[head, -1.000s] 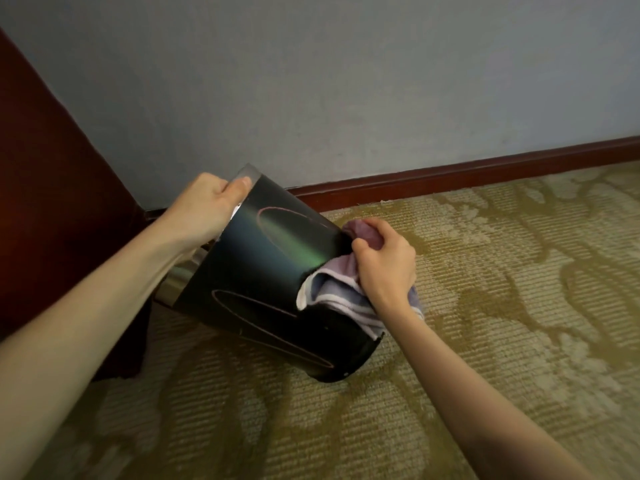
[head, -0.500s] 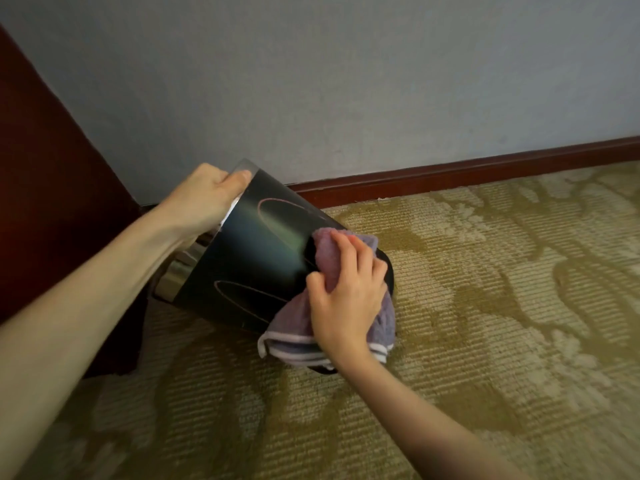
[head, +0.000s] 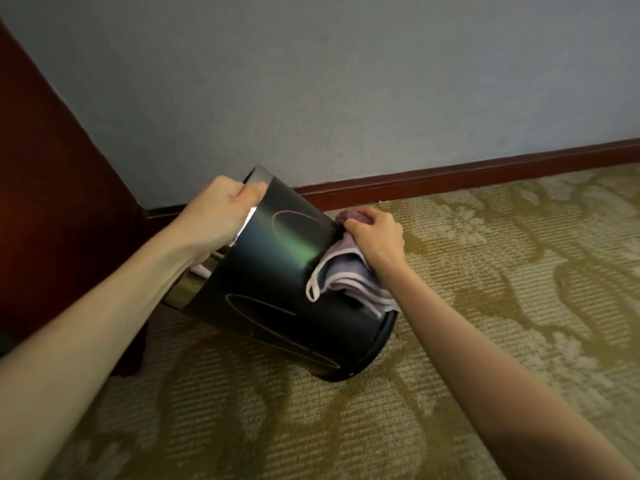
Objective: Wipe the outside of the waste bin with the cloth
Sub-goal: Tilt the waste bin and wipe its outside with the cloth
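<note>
A glossy black waste bin (head: 273,289) with thin oval line patterns is tipped over on the carpet, its base toward the lower right and its metal rim toward the upper left. My left hand (head: 221,216) grips the rim, thumb on the outer wall. My right hand (head: 375,237) is closed on a bunched purple cloth (head: 346,275) with white edging, pressed against the bin's upper right side. Part of the cloth hangs loose over the wall. The bin's inside is hidden.
Patterned green-beige carpet (head: 485,306) covers the floor. A grey wall (head: 346,98) with a dark red skirting board (head: 450,174) runs behind the bin. Dark red wooden furniture (head: 52,202) stands close on the left.
My right hand with the cloth slid from the bin's lower front, near the base, back up to its upper right side. My left hand kept its grip on the rim.
</note>
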The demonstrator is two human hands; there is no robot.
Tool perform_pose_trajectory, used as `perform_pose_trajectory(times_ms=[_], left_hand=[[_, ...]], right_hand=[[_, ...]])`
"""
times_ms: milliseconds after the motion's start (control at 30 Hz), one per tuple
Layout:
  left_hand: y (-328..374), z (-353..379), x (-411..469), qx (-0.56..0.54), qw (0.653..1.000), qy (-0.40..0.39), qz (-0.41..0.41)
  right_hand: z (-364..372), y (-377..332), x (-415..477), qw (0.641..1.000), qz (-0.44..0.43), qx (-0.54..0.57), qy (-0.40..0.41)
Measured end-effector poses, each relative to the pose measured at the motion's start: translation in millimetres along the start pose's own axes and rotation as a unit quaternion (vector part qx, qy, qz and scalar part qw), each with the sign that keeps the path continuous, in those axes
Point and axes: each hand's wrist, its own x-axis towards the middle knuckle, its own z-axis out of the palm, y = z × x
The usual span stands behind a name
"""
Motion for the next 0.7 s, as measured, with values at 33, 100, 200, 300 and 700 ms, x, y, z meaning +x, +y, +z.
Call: perform_pose_trajectory(times_ms=[33, 100, 200, 300, 700], left_hand=[[2.0, 1.7, 1.0, 0.012, 1.0, 0.008, 0.0], [7.0, 3.8, 2.9, 0.044, 0.999, 0.028, -0.001], [10.9, 5.0, 5.5, 0.075, 0.996, 0.045, -0.003], [13.9, 6.8, 9.1, 0.088, 0.995, 0.049, -0.018], [9.5, 2.0, 17.7, 0.075, 0.996, 0.041, -0.039]], right_hand=[[-0.4, 1.0, -0.8, 1.0, -0.001, 0.003, 0.003], [0.6, 3.3, -7.2, 1.0, -0.013, 0.012, 0.02], [4.5, 5.6, -22.5, 0.997, -0.041, 0.02, 0.058], [11.6, 6.4, -42.6, 0.993, -0.061, 0.006, 0.101], [53.9, 11.1, -105.4, 0.958, -0.191, -0.097, 0.189]])
